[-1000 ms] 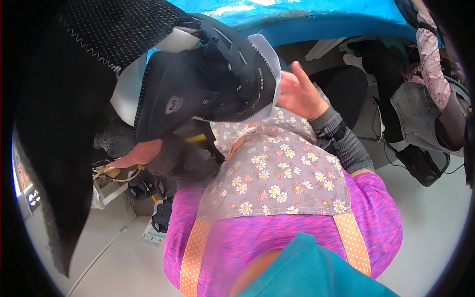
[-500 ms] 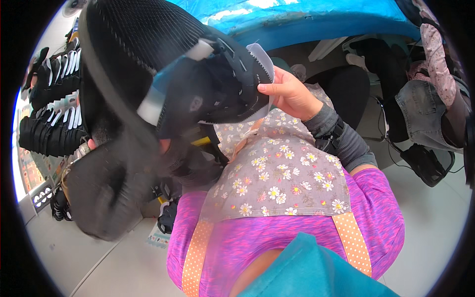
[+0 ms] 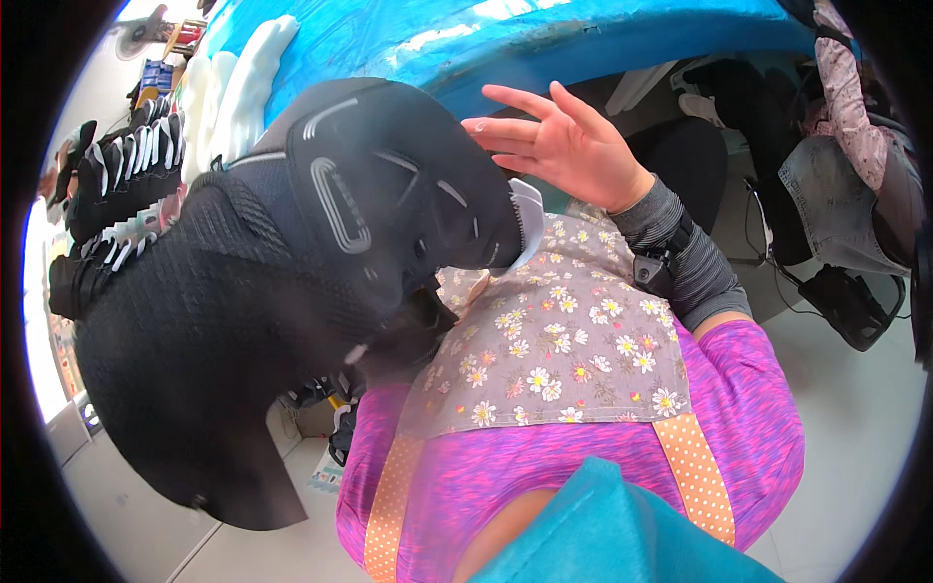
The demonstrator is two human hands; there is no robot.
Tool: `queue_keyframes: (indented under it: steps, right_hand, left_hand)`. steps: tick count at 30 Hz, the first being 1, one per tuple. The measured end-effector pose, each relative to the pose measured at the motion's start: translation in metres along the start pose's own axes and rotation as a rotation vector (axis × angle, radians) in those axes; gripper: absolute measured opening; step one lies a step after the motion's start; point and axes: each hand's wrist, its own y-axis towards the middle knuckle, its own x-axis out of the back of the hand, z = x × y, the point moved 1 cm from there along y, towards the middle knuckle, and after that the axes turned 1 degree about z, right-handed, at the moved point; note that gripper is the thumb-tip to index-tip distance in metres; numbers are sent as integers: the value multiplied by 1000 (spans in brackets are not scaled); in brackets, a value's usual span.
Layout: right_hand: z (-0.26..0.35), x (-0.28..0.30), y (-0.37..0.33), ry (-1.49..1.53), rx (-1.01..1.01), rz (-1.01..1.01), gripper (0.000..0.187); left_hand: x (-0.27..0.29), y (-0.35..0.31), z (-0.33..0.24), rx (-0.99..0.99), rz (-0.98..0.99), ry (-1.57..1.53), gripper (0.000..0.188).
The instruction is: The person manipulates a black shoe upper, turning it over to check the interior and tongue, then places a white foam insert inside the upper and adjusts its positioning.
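Note:
A large black fabric piece [image 3: 214, 282], resembling a padded support brace, hangs in front of me on the left. It has grey line markings, a ribbed knit section and a white tab [image 3: 528, 222] with a toothed edge at its right end. My left hand [image 3: 357, 354] is almost wholly covered by the fabric; only a small bit of skin shows, and the piece hangs from that hand. Just off the fabric's upper right end, my right hand [image 3: 573, 146] is raised with fingers spread and palm showing, holding nothing.
A blue-covered table [image 3: 583, 39] lies ahead, with white curved shapes [image 3: 248, 87] at its left. Stacked black pieces with white tabs [image 3: 121, 170] stand far left. Another person's sleeve [image 3: 850, 117] and a black bag [image 3: 846, 316] are at right.
My right hand has let go of the white-tabbed end and opened above it. The black piece has turned over and swung lower left, uncovering the white shapes by the table.

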Motion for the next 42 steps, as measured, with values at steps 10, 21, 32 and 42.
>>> queue_keyframes:
  steps: [10,21,32,42]
  right_hand:
    - [9,-42,8,-69,152,213,83]
    - [13,-61,-5,-396,82,-69,67]
    - [20,-32,-3,17,214,136,68]
    - [3,-42,11,-168,22,145,79]
  left_hand:
    - [5,9,-10,-7,27,28,45]
    - [3,17,-21,-5,47,65,45]
    - [7,23,-16,-8,57,42,45]
    - [4,17,-22,-8,45,49,45]
